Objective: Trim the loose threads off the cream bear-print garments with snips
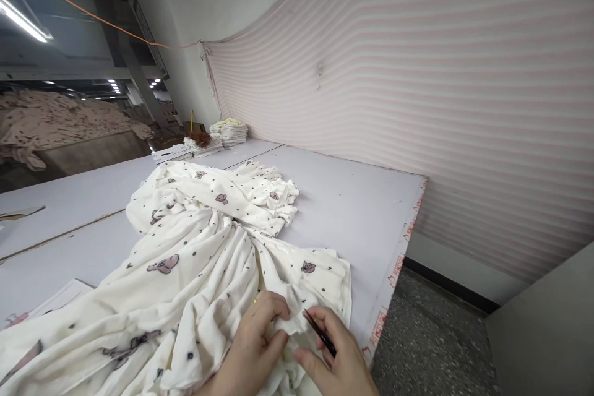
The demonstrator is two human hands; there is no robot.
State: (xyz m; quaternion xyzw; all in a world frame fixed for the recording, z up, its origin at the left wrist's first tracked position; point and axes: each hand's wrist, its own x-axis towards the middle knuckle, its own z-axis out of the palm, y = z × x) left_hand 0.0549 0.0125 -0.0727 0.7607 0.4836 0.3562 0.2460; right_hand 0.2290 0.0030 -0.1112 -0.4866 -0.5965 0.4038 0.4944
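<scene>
A white garment (pixel 195 266) printed with small pink bows and dark dots lies crumpled across the pale table (pixel 352 198). My left hand (pixel 253 346) pinches a fold of this cloth near the table's front edge, fingers closed on it. My right hand (pixel 336 356) sits just right of it, fingers closed round a thin dark tool (pixel 319 333) whose tip points at the pinched fold. A gold ring shows on my left hand.
Stacks of folded white cloth (pixel 229 132) and a brown brush stand at the table's far end. Striped pink fabric (pixel 417 74) hangs along the wall. The table's right edge (pixel 394 272) drops to a speckled floor. Beige printed cloth is heaped at far left.
</scene>
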